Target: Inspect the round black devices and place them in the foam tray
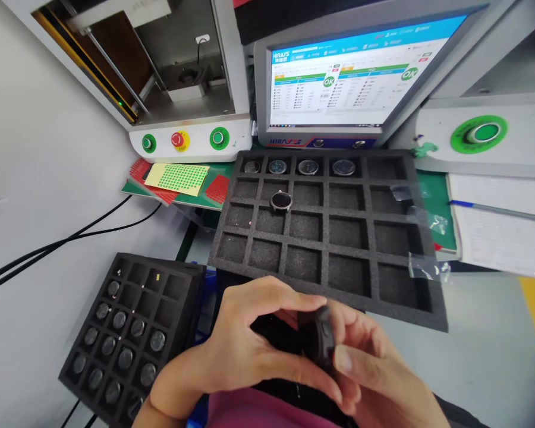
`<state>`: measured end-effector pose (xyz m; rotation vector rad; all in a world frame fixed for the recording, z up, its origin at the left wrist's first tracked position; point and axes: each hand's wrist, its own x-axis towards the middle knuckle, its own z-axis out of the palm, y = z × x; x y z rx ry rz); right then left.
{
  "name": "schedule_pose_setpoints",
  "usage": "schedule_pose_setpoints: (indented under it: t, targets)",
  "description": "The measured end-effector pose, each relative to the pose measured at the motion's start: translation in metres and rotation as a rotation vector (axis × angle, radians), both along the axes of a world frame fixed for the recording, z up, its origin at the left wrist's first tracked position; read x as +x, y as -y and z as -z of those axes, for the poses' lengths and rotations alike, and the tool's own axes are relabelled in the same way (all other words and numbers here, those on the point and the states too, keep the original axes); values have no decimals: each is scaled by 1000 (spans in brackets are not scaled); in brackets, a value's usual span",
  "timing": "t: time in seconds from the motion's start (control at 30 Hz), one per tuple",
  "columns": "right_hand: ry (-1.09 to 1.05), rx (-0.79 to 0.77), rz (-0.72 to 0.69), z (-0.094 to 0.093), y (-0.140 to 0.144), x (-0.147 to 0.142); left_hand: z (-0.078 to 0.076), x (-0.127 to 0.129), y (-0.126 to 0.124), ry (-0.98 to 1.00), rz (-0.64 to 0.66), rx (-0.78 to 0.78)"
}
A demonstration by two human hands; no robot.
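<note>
Both hands at lower centre: left hand and right hand pinch small dark watch body below foam tray.

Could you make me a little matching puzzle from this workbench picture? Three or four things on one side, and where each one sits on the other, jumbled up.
Things:
1. small dark round part
2. lone round part
3. sheet of green dots
4. red button

Places:
A. between two green buttons on the white machine panel
B. held between the left hand and the right hand
C. lying on red sheets under the white machine
D. on a divider in the second row of the large foam tray

Pairs: 1-B, 2-D, 3-C, 4-A
</note>
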<state>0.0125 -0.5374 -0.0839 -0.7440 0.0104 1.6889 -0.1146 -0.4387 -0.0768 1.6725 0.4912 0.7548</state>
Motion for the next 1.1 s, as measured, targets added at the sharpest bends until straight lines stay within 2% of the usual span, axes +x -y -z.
schedule_pose_setpoints:
  t: [0.1,0.17,0.27,0.37,0.43,0.47,0.53,0.63,0.73,0.9,1.1]
  targets:
    - [-40,54,8,-2,-2,-3,-1,-1,-2,-28,7,28]
    - [-21,60,13,-3,-3,-3,0,-1,-3,-39,1,-31]
    - [88,16,100,-3,-6,1,2,0,-7,15,75,-338]
    - [434,52,379,3,-7,8,4,1,-9,75,212,-705]
    - [685,76,501,11,-7,11,5,2,-7,106,244,-830]
    - [759,96,496,14,-7,12,6,3,-6,111,237,-854]
    - [788,146,395,20,-7,11,8,5,-2,81,199,-851]
    - [661,197,201,23,-10,8,10,9,0,11,129,-810]
    - [592,173,120,23,-14,5,10,12,-1,-57,124,-725]
    - [683,185,203,22,-15,1,4,12,1,-312,104,-524]
    - [757,244,285,19,-14,-9,-2,7,8,-361,112,-297]
